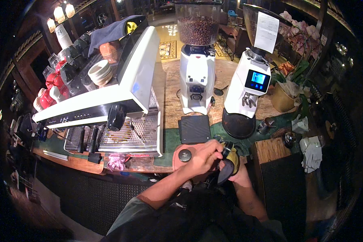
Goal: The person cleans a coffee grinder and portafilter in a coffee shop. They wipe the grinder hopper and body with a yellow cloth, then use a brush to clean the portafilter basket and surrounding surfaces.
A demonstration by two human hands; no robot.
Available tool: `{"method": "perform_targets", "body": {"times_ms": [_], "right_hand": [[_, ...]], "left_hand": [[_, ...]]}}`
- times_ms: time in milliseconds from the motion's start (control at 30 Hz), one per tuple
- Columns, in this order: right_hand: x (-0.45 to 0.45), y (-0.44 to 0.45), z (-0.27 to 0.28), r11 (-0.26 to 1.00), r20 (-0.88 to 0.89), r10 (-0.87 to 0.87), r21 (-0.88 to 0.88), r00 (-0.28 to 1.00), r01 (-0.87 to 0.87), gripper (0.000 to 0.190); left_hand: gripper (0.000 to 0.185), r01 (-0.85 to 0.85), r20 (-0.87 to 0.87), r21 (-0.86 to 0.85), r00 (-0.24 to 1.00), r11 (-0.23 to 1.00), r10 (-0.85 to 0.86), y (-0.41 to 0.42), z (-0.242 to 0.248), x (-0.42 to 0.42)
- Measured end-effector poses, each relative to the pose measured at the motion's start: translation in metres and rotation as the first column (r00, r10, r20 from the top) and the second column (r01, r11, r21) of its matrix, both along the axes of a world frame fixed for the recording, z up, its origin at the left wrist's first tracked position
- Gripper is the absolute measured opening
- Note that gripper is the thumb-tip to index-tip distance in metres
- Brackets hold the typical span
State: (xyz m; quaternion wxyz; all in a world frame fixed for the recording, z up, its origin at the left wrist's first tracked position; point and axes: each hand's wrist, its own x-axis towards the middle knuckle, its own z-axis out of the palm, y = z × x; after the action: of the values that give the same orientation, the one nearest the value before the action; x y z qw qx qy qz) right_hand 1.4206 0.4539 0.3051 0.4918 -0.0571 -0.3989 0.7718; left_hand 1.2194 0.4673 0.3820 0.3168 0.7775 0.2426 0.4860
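Observation:
In front of my body, my left hand (206, 155) grips a small dark cylindrical piece with a shiny rim (227, 148); I cannot tell exactly what it is. Against its right side, my right hand (241, 174) clasps a yellow and grey cloth (234, 158), which partly covers the piece and my right fingers. Left of my left hand, a round black-topped tamper (185, 155) stands on a terracotta-coloured mat (177, 161). Just beyond the mat lies a flat black scale (195, 129).
A white espresso machine (103, 106) fills the counter's left, with black-handled portafilters (93, 140) and a crumpled pink cloth (116, 162) at its front edge. Two white coffee grinders (198, 81) (245, 84) stand ahead. A wooden box (270, 150) and potted orchid (282, 96) are right.

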Motion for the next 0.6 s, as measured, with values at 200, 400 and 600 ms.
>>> {"method": "perform_targets", "body": {"times_ms": [200, 400, 600], "right_hand": [[0.068, 0.002, -0.067, 0.901, -0.086, 0.088, -0.418, 0.992, -0.116, 0.056], [0.056, -0.018, -0.028, 0.89, 0.155, -0.322, -0.287, 0.934, 0.354, 0.064], [0.06, -0.017, -0.015, 0.791, 0.185, -0.584, -0.088, 0.79, 0.605, 0.055]], "left_hand": [[0.009, -0.198, 0.258, -0.463, 0.903, 0.864, 0.345, 0.033, -0.034, -0.01], [0.017, -0.692, -0.1, -0.069, 0.721, 0.719, 0.685, 0.14, -0.079, -0.01], [0.016, -0.759, -0.059, 0.047, 0.647, 0.65, 0.76, 0.214, -0.111, 0.009]]}}
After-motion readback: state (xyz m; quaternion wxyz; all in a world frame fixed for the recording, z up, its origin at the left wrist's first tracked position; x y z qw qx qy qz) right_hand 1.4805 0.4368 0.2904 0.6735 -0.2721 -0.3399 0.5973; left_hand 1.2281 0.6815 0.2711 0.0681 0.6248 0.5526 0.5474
